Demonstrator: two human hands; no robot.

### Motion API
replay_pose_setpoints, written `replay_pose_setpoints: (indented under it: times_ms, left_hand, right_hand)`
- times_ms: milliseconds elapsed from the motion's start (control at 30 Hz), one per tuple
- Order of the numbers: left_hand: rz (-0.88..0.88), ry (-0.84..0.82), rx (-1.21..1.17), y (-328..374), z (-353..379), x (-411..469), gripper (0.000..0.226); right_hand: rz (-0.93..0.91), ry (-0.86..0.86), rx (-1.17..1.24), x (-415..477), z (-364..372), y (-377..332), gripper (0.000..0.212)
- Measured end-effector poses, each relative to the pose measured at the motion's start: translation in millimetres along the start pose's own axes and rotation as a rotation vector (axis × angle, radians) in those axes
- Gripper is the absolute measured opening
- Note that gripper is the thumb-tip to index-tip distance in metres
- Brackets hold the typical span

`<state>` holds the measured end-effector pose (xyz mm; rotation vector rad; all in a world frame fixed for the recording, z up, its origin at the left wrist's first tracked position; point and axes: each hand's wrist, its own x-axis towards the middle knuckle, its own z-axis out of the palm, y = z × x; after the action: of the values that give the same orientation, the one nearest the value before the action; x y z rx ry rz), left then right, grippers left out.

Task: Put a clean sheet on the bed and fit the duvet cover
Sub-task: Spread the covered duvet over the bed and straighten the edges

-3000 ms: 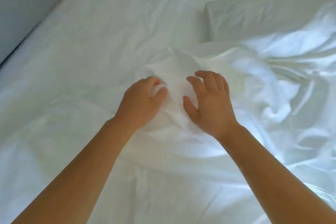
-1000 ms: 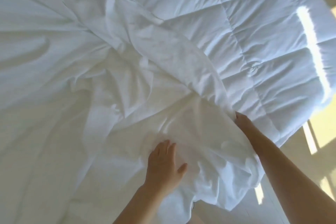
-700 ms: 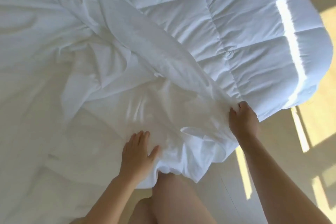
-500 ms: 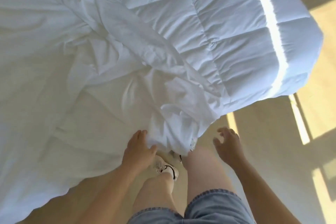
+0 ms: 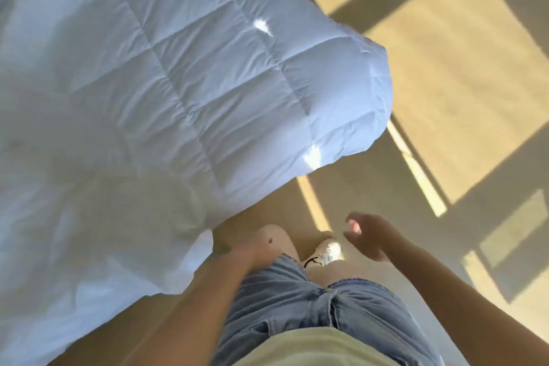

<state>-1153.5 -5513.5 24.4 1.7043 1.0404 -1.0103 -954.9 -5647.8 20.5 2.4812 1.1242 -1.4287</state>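
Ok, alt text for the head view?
A person in denim shorts stands beside a white quilted duvet whose corner hangs over a sunlit floor. Their right hand is free, loosely curled; the left hand is blurred at the edge of the white cover.

One wide-angle camera, worn on the head, looks steeply down past the wearer's denim shorts [image 5: 297, 306] to the floor [image 5: 445, 98]. A quilted duvet [image 5: 208, 83] fills the upper left, close by. The picture is slightly blurred.

Duvet [image 5: 237, 83]: white, quilted in squares. Sheet [image 5: 89, 232]: plain white. Floor [image 5: 445, 98]: tan w/ yellow sun patches & darker shadow bars. Shorts [image 5: 297, 306]: lt blue denim. Top [image 5: 312, 348]: pale yellow. Shoe [image 5: 326, 251]: white w/ black mark.
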Motion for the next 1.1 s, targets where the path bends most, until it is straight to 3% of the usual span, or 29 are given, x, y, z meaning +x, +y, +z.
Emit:
replay_pose_setpoints:
  times_ms: [100,233,400,667,933,1100]
  left_hand:
    - [0.127,0.015,0.035,77.8,-26.8,22.3,0.020]
    - [0.173,0.006,0.085,169.2,-73.7,70.2,0.036]
    - [0.254,0.059,0.119,281.2,-153.1,144.2,0.011]
    - [0.315,-0.028,0.261,445.4,-287.6,219.1,0.015]
    - [0.122,0.090,-0.118,589.3,-366.2,305.6,0.032]
    - [0.094,0.115,-0.335,627.6,-424.6,317.6,0.028]
  right_hand:
    - [0.077,0.061,0.161,7.7,-50.0,53.3,0.031]
    - [0.135,-0.039,0.170,30.9,-106.0,98.8,0.024]
    - [0.208,-0.076,0.161,74.3,-206.4,140.3,0.025]
    - [0.208,0.083,0.203,173.6,-389.1,197.0,0.028]
    - [0.114,0.033,0.064,299.7,-576.4,287.8,0.028]
    - [0.087,-0.076,-0.041,378.9,-678.0,271.5,0.028]
